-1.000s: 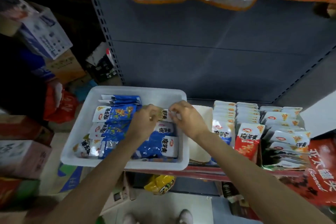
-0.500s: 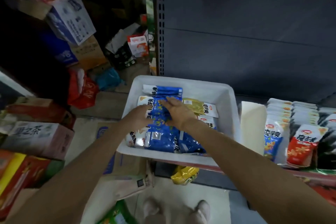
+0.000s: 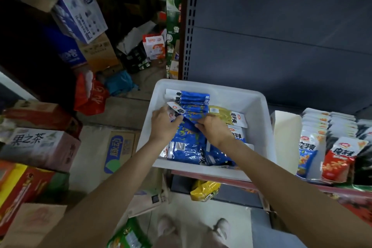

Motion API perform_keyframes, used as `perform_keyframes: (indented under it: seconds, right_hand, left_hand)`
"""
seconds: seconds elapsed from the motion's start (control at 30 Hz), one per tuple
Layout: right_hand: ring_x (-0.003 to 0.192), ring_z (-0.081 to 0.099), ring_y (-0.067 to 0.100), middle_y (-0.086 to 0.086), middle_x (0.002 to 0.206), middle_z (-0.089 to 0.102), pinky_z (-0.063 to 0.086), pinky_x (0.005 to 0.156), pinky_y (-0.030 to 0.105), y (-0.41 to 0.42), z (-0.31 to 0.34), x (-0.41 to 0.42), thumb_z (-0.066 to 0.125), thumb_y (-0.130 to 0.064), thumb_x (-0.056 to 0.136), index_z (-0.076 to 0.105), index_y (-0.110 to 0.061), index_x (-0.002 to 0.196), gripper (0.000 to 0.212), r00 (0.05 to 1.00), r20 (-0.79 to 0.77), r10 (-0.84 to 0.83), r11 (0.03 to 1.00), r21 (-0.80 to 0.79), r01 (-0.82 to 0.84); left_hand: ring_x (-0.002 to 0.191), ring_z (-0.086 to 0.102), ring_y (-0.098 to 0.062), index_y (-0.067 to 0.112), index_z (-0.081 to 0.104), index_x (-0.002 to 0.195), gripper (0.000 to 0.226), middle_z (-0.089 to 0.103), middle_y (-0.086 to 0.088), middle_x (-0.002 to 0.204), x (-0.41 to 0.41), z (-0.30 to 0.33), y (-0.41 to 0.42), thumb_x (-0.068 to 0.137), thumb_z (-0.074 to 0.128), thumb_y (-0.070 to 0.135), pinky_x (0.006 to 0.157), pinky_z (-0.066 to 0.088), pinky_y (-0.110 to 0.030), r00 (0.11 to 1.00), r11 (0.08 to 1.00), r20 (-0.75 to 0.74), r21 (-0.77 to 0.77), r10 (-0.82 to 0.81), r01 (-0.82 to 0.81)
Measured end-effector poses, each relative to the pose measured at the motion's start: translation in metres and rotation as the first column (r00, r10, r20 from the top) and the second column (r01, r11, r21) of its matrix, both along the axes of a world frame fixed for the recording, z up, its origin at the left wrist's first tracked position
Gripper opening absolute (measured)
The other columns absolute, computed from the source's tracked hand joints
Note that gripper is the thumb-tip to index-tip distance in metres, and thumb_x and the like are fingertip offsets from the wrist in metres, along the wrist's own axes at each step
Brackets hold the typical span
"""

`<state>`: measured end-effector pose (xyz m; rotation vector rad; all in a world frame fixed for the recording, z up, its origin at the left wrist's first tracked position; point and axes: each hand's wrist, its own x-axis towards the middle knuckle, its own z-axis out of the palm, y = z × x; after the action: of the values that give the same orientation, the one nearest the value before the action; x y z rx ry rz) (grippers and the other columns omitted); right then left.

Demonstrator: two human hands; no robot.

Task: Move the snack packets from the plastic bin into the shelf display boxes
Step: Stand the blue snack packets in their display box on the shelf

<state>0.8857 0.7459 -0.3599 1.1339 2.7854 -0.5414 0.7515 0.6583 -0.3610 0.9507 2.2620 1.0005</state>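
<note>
A white plastic bin (image 3: pixel 259 119) stands on the shelf edge, holding several blue snack packets (image 3: pixel 187 147) and a yellow packet (image 3: pixel 227 116). My left hand (image 3: pixel 164 124) grips the white end of a blue packet (image 3: pixel 193 115) in the middle of the bin. My right hand (image 3: pixel 214 130) pinches the same blue packet from the right side. To the right, shelf display boxes (image 3: pixel 330 147) hold rows of upright blue, red and dark packets.
A pale cardboard box side (image 3: pixel 285 137) stands between bin and displays. Stacked cartons (image 3: pixel 42 147) and a red bag (image 3: pixel 90 94) crowd the floor at left. A yellow bag (image 3: pixel 204 189) lies under the shelf. A grey shelf back panel (image 3: pixel 281 32) rises behind.
The view has swung left and down. Both hands moved from the bin's right side to its middle and have closed on a blue packet.
</note>
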Motion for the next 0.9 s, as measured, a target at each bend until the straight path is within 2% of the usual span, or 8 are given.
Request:
perform_keyframes:
  seconds: [0.1,0.23,0.43,0.57,0.67,0.73,0.8,0.9]
  right_hand:
    - [0.101,0.058,0.034,0.016,0.117,0.058,0.047,0.084,0.037,-0.007,0.007,0.015,0.045,-0.017,0.098,0.064,-0.007,0.116,0.028,0.988,-0.154,0.005,1.000,-0.023,-0.008]
    - [0.118,0.053,0.024,0.007,0.138,0.047,0.041,0.101,0.029,-0.010,0.012,0.038,0.051,-0.023,0.096,0.055,-0.014,0.131,0.036,0.974,-0.225,0.039,0.992,-0.112,-0.066]
    - [0.125,0.047,0.022,0.011,0.137,0.050,0.034,0.106,0.024,0.002,0.026,0.073,0.050,-0.005,0.095,0.052,-0.010,0.133,0.039,0.946,-0.323,-0.025,0.982,-0.184,-0.037]
    - [0.105,0.057,0.023,0.007,0.122,0.053,0.050,0.090,0.039,0.018,0.030,0.099,0.059,-0.011,0.090,0.045,-0.020,0.132,0.045,0.812,-0.465,-0.354,0.920,-0.331,0.211]
    - [0.078,0.063,0.016,0.005,0.101,0.060,0.057,0.068,0.031,0.033,0.042,0.125,0.058,0.000,0.088,0.038,-0.030,0.131,0.055,0.639,-0.541,-0.547,0.814,-0.523,0.254]
    - [0.067,0.061,0.013,0.007,0.090,0.060,0.056,0.059,0.023,0.043,0.052,0.147,0.059,0.005,0.087,0.032,-0.027,0.137,0.065,0.539,-0.565,-0.624,0.760,-0.599,0.253]
    - [0.063,0.061,0.014,0.008,0.084,0.059,0.056,0.060,0.024,0.053,0.060,0.170,0.061,0.006,0.085,0.027,-0.028,0.142,0.075,0.494,-0.574,-0.653,0.742,-0.615,0.266]
    - [0.064,0.057,0.019,0.007,0.081,0.057,0.054,0.065,0.030,0.065,0.070,0.206,0.061,0.011,0.083,0.025,-0.036,0.143,0.084,0.458,-0.592,-0.663,0.739,-0.615,0.275]
  left_hand:
    - [0.090,0.062,-0.021,0.009,0.058,0.101,0.027,0.063,-0.008,0.097,0.011,0.004,0.008,0.091,0.059,0.034,0.087,0.050,-0.033,0.935,0.998,0.353,0.050,0.023,-0.043]
    - [0.072,0.066,-0.022,0.001,0.055,0.112,0.018,0.064,-0.016,0.098,0.029,0.015,0.020,0.096,0.048,0.005,0.065,0.058,-0.023,0.825,0.987,0.565,0.113,0.032,-0.116]
    - [0.080,0.066,-0.028,0.006,0.058,0.097,0.023,0.066,-0.016,0.099,0.063,0.025,0.044,0.092,0.041,-0.008,0.058,0.058,-0.026,0.881,0.987,0.474,0.145,-0.014,-0.062]
    - [0.078,0.068,-0.027,-0.001,0.061,0.106,0.023,0.068,-0.017,0.097,0.093,0.033,0.059,0.090,0.046,-0.006,0.067,0.059,-0.032,0.909,0.982,0.402,0.188,-0.107,0.033]
    - [0.070,0.065,-0.015,0.002,0.062,0.106,0.025,0.067,-0.009,0.092,0.121,0.046,0.071,0.090,0.045,-0.007,0.060,0.057,-0.021,0.896,0.960,0.388,0.252,-0.214,0.120]
    - [0.072,0.067,-0.019,0.008,0.063,0.099,0.024,0.069,-0.010,0.093,0.140,0.049,0.084,0.089,0.046,-0.007,0.065,0.059,-0.030,0.880,0.949,0.404,0.283,-0.251,0.141]
    - [0.073,0.066,-0.021,0.010,0.061,0.096,0.022,0.068,-0.011,0.093,0.160,0.051,0.096,0.090,0.047,-0.006,0.070,0.058,-0.036,0.854,0.943,0.438,0.291,-0.281,0.161]
    - [0.067,0.064,-0.012,0.009,0.057,0.102,0.019,0.066,-0.006,0.086,0.193,0.055,0.111,0.090,0.051,-0.005,0.061,0.057,-0.026,0.801,0.928,0.492,0.314,-0.341,0.202]
